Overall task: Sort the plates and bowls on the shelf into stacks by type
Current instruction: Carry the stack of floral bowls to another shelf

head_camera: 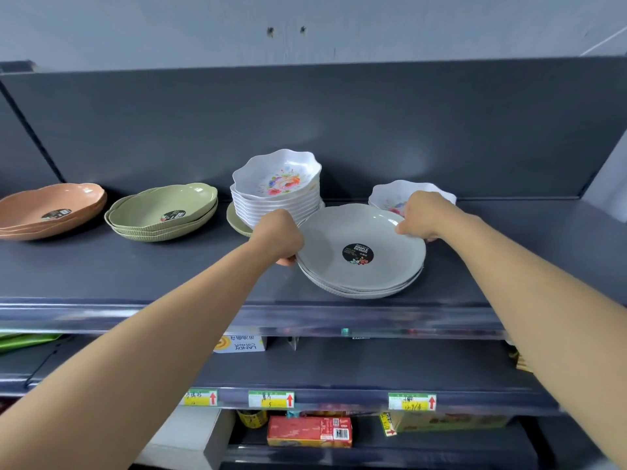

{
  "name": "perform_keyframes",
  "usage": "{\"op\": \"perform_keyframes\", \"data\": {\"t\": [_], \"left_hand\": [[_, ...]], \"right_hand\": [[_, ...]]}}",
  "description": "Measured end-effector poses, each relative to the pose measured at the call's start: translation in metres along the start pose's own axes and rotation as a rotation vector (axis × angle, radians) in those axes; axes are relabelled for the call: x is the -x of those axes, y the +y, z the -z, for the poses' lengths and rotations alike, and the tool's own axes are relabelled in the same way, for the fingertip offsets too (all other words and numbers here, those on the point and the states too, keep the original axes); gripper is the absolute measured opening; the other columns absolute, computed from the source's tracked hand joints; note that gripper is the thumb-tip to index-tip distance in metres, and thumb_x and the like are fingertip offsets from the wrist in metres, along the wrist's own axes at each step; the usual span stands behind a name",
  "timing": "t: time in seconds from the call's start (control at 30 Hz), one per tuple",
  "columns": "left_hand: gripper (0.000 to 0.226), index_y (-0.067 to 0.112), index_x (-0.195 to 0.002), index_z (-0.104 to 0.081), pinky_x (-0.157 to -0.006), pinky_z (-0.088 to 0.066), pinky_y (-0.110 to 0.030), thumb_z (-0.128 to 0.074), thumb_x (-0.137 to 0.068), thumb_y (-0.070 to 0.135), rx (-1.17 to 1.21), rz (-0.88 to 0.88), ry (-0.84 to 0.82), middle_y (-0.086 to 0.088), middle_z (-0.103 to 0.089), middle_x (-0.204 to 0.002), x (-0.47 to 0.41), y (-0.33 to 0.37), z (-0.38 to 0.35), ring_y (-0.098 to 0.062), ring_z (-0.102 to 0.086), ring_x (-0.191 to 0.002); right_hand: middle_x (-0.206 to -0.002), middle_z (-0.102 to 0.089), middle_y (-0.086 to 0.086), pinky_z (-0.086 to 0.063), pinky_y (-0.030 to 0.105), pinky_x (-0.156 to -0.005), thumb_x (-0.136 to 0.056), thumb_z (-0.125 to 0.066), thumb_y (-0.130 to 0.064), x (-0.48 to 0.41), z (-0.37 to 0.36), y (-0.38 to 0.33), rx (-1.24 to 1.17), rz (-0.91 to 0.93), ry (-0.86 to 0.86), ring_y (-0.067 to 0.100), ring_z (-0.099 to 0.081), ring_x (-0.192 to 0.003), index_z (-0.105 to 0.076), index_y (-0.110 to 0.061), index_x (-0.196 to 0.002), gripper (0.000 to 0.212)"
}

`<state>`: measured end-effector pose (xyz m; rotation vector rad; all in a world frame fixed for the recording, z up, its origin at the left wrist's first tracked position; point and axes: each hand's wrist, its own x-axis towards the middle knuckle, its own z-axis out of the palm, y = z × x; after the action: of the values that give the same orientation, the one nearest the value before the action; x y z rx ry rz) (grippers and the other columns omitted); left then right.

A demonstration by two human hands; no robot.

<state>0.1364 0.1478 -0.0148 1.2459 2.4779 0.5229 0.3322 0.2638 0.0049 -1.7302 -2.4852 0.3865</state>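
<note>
Your left hand (279,236) is closed around the left rim of the grey plates (360,252), fingers curled under the edge, while your right hand (424,215) pinches the far right rim of the same stack from above. The stack sits on the dark shelf (135,273) near its front edge, right of centre, and its top plate carries a round black sticker (358,254).

Just behind your left hand stands a tall stack of white floral bowls (276,191) with scalloped rims, resting on a pale green plate (237,223) that peeks out beneath it. A single floral bowl (390,198) sits behind your right hand, partly hidden by it.

Further left along the shelf lie a short stack of green dishes (163,212) and, at the far left, a stack of orange dishes (51,210), each well apart from the grey stack. Yellow price tags (271,399) line the edge of a lower shelf.
</note>
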Motion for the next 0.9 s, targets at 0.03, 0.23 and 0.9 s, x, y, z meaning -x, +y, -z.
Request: {"op": "perform_keyframes", "data": {"t": [0.03, 0.23, 0.9], "left_hand": [[0.038, 0.015, -0.044, -0.033, -0.042, -0.032, -0.017, -0.046, -0.077, 0.001, 0.005, 0.003, 0.01, 0.002, -0.039, -0.023, 0.0, -0.001, -0.001, -0.015, -0.033, -0.022], [0.026, 0.014, -0.058, -0.037, -0.067, -0.043, -0.031, -0.047, -0.079, 0.002, 0.189, 0.049, -0.005, -0.015, -0.05, -0.065, 0.002, -0.003, -0.006, -0.024, -0.048, -0.064], [0.018, -0.002, -0.085, -0.06, -0.082, -0.058, -0.048, -0.05, -0.087, 0.013, 0.381, 0.09, 0.229, -0.024, -0.071, -0.084, -0.008, -0.04, 0.032, -0.038, -0.069, -0.074]], "right_hand": [[-0.054, -0.048, 0.007, -0.036, 0.023, -0.048, -0.085, -0.058, -0.017, 0.001, -0.001, 0.001, -0.001, 0.002, -0.001, 0.02, -0.047, -0.044, -0.041, -0.01, -0.059, 0.033], [-0.051, -0.048, 0.009, -0.035, 0.02, -0.04, -0.086, -0.054, -0.005, 0.002, -0.007, 0.008, 0.002, 0.018, -0.028, 0.02, -0.047, -0.037, -0.042, -0.007, -0.058, 0.03], [-0.066, -0.044, 0.009, -0.032, 0.028, -0.057, -0.085, -0.056, -0.008, -0.015, 0.009, -0.057, -0.065, 0.056, 0.328, 0.031, -0.044, -0.075, -0.033, -0.01, -0.057, 0.037]]}}
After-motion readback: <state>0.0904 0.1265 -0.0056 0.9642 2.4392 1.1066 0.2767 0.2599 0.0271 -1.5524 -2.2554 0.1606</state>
